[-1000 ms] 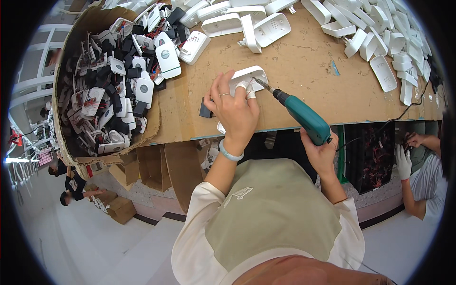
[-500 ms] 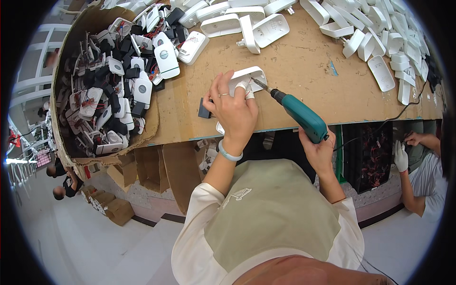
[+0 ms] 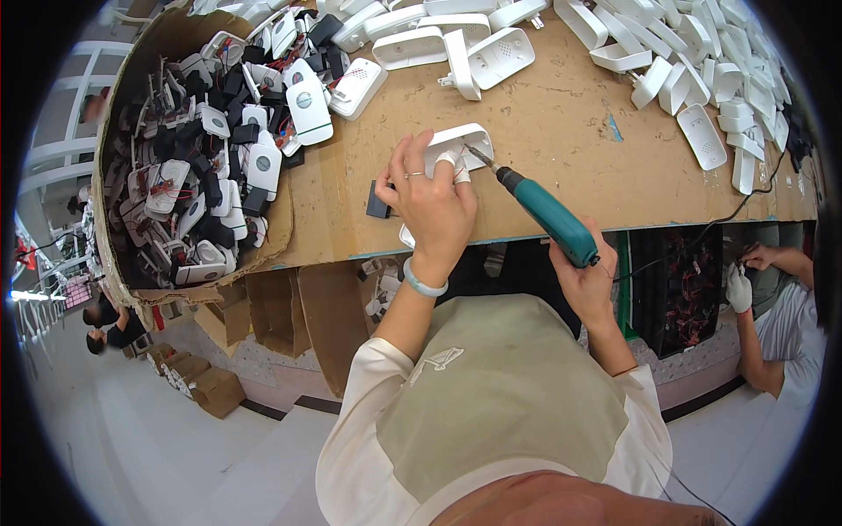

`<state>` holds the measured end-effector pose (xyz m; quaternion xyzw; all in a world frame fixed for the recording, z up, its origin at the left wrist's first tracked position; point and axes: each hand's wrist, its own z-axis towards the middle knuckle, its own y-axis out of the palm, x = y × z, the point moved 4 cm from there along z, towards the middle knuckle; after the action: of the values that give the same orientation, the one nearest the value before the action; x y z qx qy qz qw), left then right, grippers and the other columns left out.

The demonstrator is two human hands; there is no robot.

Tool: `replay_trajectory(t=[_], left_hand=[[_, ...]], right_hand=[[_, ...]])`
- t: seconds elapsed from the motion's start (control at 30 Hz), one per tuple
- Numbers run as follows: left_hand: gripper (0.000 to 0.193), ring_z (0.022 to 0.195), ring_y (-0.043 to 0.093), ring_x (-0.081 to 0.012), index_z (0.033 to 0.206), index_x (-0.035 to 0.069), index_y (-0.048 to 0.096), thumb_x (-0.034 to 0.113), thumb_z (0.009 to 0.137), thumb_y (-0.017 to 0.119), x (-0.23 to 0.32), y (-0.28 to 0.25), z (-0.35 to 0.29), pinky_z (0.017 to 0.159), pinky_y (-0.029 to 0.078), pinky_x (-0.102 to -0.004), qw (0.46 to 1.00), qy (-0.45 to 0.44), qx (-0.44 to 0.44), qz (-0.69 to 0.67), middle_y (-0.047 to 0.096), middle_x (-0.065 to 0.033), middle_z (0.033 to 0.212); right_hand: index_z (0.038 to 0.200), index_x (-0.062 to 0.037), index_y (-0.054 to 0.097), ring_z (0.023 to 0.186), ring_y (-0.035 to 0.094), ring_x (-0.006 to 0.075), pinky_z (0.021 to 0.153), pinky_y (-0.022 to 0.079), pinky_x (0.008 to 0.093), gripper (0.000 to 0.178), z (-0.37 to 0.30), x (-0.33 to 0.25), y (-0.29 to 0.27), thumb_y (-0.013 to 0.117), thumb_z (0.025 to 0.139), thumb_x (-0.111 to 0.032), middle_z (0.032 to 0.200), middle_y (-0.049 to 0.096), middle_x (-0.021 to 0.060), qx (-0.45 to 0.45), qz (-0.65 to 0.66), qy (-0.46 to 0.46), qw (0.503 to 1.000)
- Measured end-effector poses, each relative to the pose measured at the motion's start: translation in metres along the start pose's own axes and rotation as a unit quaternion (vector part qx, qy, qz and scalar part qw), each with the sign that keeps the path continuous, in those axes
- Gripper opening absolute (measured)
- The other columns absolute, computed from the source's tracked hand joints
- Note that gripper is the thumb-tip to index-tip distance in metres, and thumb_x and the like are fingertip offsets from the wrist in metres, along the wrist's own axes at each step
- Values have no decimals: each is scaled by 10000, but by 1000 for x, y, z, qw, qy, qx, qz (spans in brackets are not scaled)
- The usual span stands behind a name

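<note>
My left hand [image 3: 440, 206] presses a white plastic housing [image 3: 476, 135] against the cardboard-covered table. White wraps cover its thumb and index fingertip, which reach into the shell; the other fingers are raised. A green electric screwdriver [image 3: 554, 217] is gripped from behind by my right hand [image 3: 581, 282]. Its bit slants into the open housing beside my wrapped fingertips, and the screw point itself is too small to make out. Beside my left hand lies a small black block [image 3: 377, 201]. Part of another white piece [image 3: 406, 236] shows by my left wrist, mostly hidden.
A cardboard box [image 3: 281, 215] at left holds many white units with black blocks and red wires. White housings [image 3: 702, 145] pile up at far right, more [image 3: 410, 47] along the back. The screwdriver's cord [image 3: 741, 203] runs right. A co-worker's gloved hand [image 3: 738, 289] is at far right.
The screwdriver's rear end has shifted slightly left and toward me with my right hand, its bit staying in the housing. My left hand has hardly moved. The co-worker's hands have shifted closer together.
</note>
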<state>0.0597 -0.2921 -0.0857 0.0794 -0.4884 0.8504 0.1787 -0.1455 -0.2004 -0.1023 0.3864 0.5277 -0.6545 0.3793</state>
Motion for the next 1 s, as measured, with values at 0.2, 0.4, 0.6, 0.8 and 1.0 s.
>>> replay_trajectory(t=[0.2,0.4,0.6,0.8,1.0], left_hand=[[67,1277,496,-350,752,40,669,87,726,709,0,0,0,993,282,-526,1000,-1,2,-5,618,-124,1293],[88,1269,511,-345,738,50,658,106,751,725,0,-1,0,999,280,-523,1000,-2,-3,4,618,-107,1291],[57,1300,462,-357,728,23,654,65,703,683,0,0,0,1000,273,-544,1000,0,-8,-17,605,-151,1306],[59,1299,467,-361,741,18,657,60,706,678,2,-2,1,1015,271,-547,1000,2,-9,-13,600,-151,1310],[67,1303,469,-366,757,20,660,66,712,680,1,1,-1,1017,273,-546,1000,2,-3,-20,593,-149,1314]], right_hand=[[1108,-2,623,782,669,289,726,519,310,339,-1,-3,1,713,785,45,920,672,153,4,-4,-24,1000],[1109,10,636,793,683,252,733,523,303,330,-7,-3,-1,707,791,62,934,689,149,19,6,-27,999],[1118,20,642,800,685,196,742,525,280,311,-8,-10,-6,699,816,70,931,701,131,30,-5,-21,999],[1116,24,644,793,683,177,736,524,272,300,-10,-14,-9,709,825,61,919,705,122,42,10,-19,999],[1090,28,637,787,702,207,748,538,283,275,-1,-12,-2,710,828,58,920,714,133,29,1,-43,999]])
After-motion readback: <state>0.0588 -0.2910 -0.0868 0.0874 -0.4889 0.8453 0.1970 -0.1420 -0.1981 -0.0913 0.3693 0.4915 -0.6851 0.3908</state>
